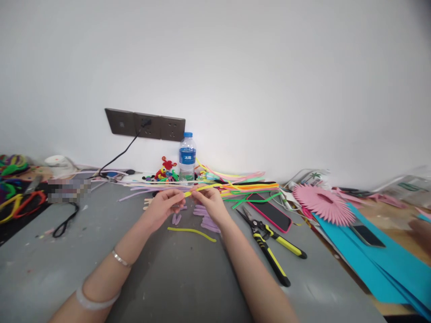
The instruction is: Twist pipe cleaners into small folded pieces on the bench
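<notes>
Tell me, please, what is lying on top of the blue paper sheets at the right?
On the blue paper sheets lie a dark phone and part of the pink paper fan, which overlaps their far end. Whatever lies beneath the sheets is covered.

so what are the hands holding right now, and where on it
Both hands pinch one yellow pipe cleaner: the left hand grips its near end, the right hand holds it just beside that, and the rest trails off to the right.

A grey surface (175, 278) carries yellow-handled pliers (269, 244), a pink-cased phone (271, 211), a loose yellow pipe cleaner (191, 232) and short purple pieces (205, 220); a water bottle (187, 158) stands by the wall; blue paper sheets (377, 260) lie at the right.
</notes>
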Available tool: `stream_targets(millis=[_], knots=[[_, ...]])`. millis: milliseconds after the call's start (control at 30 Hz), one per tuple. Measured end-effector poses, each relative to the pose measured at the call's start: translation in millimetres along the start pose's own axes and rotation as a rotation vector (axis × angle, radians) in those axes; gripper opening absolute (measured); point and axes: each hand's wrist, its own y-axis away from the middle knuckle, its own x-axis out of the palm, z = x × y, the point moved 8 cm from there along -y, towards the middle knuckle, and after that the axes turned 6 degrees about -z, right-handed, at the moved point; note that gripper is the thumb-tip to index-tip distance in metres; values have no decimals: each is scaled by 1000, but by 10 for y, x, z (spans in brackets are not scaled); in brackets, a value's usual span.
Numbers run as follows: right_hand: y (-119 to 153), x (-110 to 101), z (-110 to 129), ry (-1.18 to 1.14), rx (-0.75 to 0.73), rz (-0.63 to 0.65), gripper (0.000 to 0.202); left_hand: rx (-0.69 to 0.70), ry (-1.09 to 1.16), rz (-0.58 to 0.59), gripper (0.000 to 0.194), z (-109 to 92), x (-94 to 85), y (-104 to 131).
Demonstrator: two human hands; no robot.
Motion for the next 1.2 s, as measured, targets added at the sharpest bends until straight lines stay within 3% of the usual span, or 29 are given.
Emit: stream_targets(millis=[200, 433, 567, 800, 967, 1200], knots=[[98, 84, 90, 86, 52, 355, 21, -249, -155, 263, 37, 177, 64, 74], [225, 231, 131, 14, 87, 594, 22, -450, -93, 448, 36, 425, 260, 220], [198, 195, 140, 25, 96, 510, 23, -410, -24, 413, 32, 390, 309, 205], [167, 163, 114, 56, 162, 427, 28, -357, -120, 302, 23, 340, 211, 149], [181, 174, 34, 44, 217, 431, 30, -347, -59, 270, 25, 363, 197, 120], [178, 209, -1, -37, 249, 321, 30, -262, -90, 276, 24, 282, 176, 102]])
